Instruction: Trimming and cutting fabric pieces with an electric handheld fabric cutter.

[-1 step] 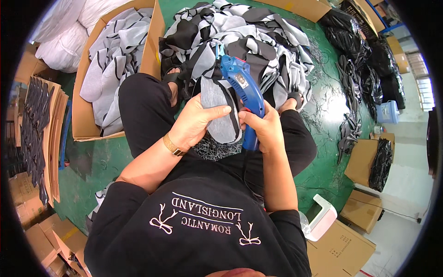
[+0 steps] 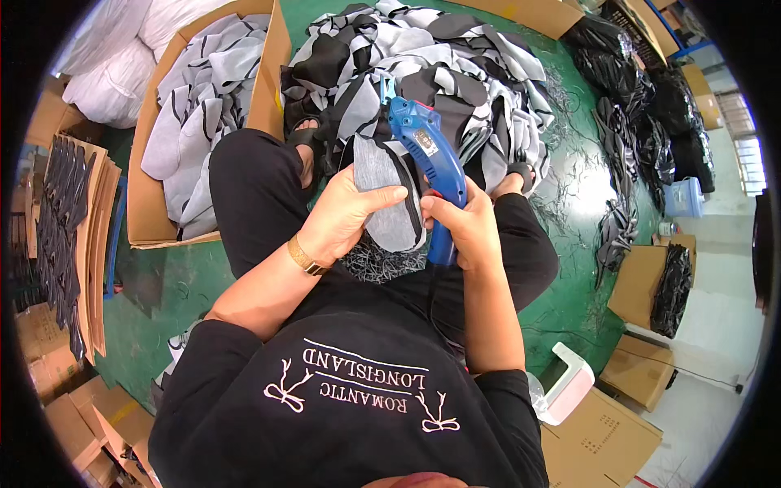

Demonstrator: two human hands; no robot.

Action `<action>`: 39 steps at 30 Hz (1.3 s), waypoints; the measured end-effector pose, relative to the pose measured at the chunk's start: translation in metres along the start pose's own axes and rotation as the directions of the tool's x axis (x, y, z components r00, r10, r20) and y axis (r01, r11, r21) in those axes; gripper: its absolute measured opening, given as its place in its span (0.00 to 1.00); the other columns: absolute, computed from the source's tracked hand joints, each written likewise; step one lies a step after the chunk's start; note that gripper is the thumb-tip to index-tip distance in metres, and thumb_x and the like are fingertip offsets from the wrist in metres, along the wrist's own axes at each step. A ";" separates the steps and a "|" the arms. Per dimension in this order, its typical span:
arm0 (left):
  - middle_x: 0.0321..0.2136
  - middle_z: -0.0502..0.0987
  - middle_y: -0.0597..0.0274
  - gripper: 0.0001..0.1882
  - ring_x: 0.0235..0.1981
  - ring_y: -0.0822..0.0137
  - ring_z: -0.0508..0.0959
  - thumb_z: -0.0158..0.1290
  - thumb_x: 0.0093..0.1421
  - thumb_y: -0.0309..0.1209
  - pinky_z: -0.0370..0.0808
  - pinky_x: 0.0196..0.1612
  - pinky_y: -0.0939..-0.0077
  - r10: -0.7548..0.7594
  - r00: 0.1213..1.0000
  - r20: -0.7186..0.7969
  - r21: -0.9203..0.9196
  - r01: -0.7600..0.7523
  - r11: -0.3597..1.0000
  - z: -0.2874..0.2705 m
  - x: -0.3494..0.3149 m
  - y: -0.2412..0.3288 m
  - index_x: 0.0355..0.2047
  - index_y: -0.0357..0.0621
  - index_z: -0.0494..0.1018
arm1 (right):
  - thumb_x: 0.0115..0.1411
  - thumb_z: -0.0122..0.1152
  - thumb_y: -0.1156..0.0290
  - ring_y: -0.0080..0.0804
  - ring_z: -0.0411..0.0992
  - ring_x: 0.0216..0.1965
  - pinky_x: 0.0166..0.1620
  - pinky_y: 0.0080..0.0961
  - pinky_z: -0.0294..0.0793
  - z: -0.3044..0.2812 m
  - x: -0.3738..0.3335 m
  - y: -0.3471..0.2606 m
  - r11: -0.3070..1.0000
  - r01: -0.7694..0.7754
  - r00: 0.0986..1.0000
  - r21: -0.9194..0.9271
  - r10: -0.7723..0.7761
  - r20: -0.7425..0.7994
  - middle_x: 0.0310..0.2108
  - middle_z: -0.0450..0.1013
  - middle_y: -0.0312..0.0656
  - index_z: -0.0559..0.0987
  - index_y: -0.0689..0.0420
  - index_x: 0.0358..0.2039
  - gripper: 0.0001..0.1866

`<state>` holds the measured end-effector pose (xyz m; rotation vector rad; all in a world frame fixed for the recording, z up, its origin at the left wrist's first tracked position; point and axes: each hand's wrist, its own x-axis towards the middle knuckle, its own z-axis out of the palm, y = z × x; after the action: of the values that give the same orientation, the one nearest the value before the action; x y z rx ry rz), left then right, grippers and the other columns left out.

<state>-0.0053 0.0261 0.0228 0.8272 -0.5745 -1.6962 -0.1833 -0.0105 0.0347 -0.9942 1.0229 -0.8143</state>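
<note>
The left hand (image 2: 335,215) pinches with its thumb (image 2: 384,198) laid rightward; the right hand (image 2: 470,228) grips, its forearm (image 2: 493,317) pointing nearly straight ahead.

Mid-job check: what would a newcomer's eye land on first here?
First, the blue tool in the right hand near the centre, beside the grey piece in the left hand. Then the big grey-and-black pile on the green floor beyond, and the open box of grey fabric to its left.
</note>
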 end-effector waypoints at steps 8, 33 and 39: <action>0.39 0.78 0.61 0.17 0.39 0.69 0.78 0.59 0.54 0.21 0.74 0.46 0.72 0.038 0.998 -0.042 0.037 -0.037 0.999 0.001 -0.002 -0.004 0.45 0.38 0.71 | 0.46 0.66 0.76 0.20 0.70 0.24 0.29 0.19 0.70 0.001 0.000 0.004 0.995 0.036 0.999 -0.097 -0.037 -0.005 0.26 0.72 0.36 0.72 0.65 0.38 0.18; 0.43 0.76 0.63 0.22 0.44 0.70 0.76 0.56 0.56 0.20 0.73 0.48 0.72 0.096 0.991 -0.094 0.029 -0.093 0.995 0.001 0.004 -0.012 0.51 0.41 0.65 | 0.47 0.66 0.76 0.21 0.70 0.24 0.29 0.18 0.70 -0.006 0.000 0.007 1.000 0.025 1.000 -0.007 -0.025 -0.019 0.26 0.73 0.37 0.73 0.64 0.38 0.17; 0.43 0.75 0.63 0.23 0.43 0.71 0.76 0.56 0.56 0.20 0.74 0.48 0.73 0.143 0.988 -0.053 0.047 -0.141 0.989 0.001 0.003 -0.016 0.52 0.41 0.64 | 0.49 0.65 0.76 0.20 0.70 0.22 0.28 0.17 0.71 -0.004 0.004 0.012 0.995 0.043 0.998 -0.093 -0.047 -0.048 0.24 0.72 0.36 0.73 0.63 0.37 0.15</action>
<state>-0.0160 0.0271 0.0109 0.8426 -0.6192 -1.5311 -0.1844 -0.0113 0.0211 -1.0833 1.0922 -0.8387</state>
